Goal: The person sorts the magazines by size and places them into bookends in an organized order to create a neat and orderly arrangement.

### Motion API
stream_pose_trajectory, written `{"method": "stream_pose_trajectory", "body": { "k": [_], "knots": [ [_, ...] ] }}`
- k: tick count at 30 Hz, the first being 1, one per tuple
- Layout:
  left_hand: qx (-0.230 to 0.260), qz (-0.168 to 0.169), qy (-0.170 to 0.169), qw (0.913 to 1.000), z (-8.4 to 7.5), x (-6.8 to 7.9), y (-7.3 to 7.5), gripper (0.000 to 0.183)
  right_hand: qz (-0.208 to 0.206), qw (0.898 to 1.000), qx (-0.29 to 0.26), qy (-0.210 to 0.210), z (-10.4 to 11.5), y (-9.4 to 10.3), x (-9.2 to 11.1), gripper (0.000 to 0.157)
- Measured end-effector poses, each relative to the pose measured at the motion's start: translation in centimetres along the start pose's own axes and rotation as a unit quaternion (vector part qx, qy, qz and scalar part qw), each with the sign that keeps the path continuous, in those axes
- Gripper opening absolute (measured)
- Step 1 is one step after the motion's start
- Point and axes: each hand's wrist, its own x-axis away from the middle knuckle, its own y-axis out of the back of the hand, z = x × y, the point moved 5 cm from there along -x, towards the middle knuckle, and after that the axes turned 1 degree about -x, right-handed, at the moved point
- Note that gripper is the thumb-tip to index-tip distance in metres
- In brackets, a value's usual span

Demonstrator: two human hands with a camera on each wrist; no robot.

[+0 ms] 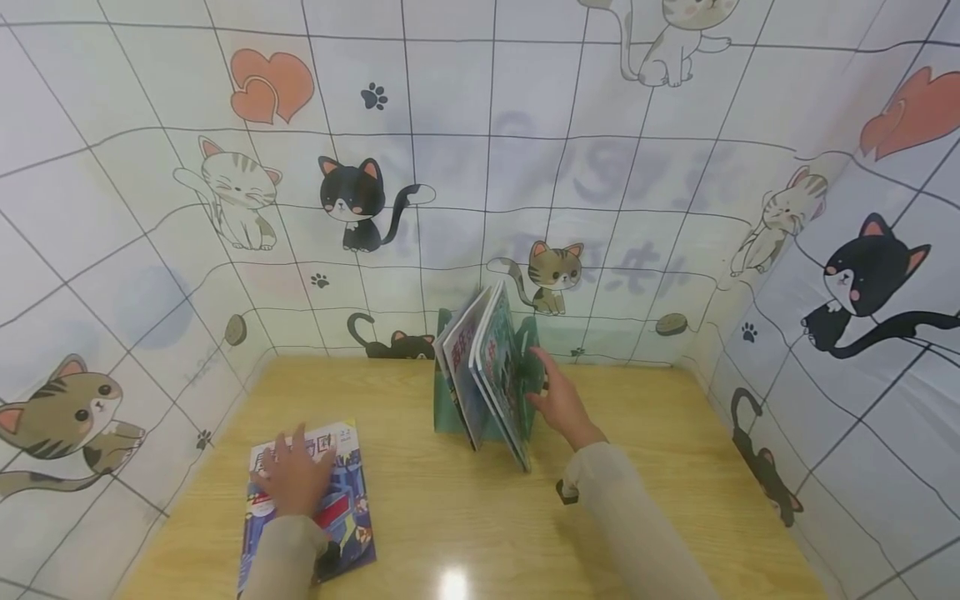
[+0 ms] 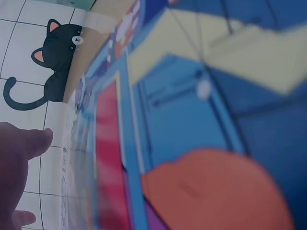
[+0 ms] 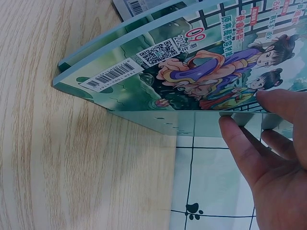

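Note:
My left hand (image 1: 296, 477) rests on a blue comic-style magazine (image 1: 348, 500) lying flat at the left of the table, with its fingers spread over the title. In the left wrist view the colourful cover (image 2: 182, 110) fills most of the picture. A green bookend (image 1: 447, 412) stands near the back wall with several thin magazines (image 1: 491, 367) leaning in it. My right hand (image 1: 562, 408) pinches its right upright panel, thumb on the magazine side and fingers on the outer face. The right wrist view shows the nearest magazine's illustrated cover (image 3: 201, 72) and the fingers (image 3: 240, 148) below the panel's edge.
The wooden table (image 1: 420, 533) is enclosed at the back and sides by white cloth walls (image 1: 457, 192) with a grid and cat prints. The back wall stands close behind the bookend. The leaning magazines' lower corners jut out past the bookend's front.

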Motion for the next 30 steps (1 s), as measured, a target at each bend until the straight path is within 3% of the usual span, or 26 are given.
{"method": "stream_pose_trajectory", "body": {
  "k": [8, 17, 30],
  "knots": [
    [-0.034, 0.036, 0.053, 0.9974, 1.9, -0.2, -0.8, 0.092, 0.007, 1.000, -0.003, -0.007, 0.0, -0.2, 0.0, 0.090],
    [-0.034, 0.081, 0.095, 0.9915, 3.5, 0.3, -1.6, 0.110, 0.007, 1.000, -0.002, -0.006, -0.1, 0.0, -0.1, 0.089],
    [-0.034, 0.061, 0.101, 0.9925, 3.2, 0.9, -0.9, 0.108, 0.004, 1.000, -0.007, -0.003, 0.0, 0.0, -0.1, 0.089]
  ]
}}
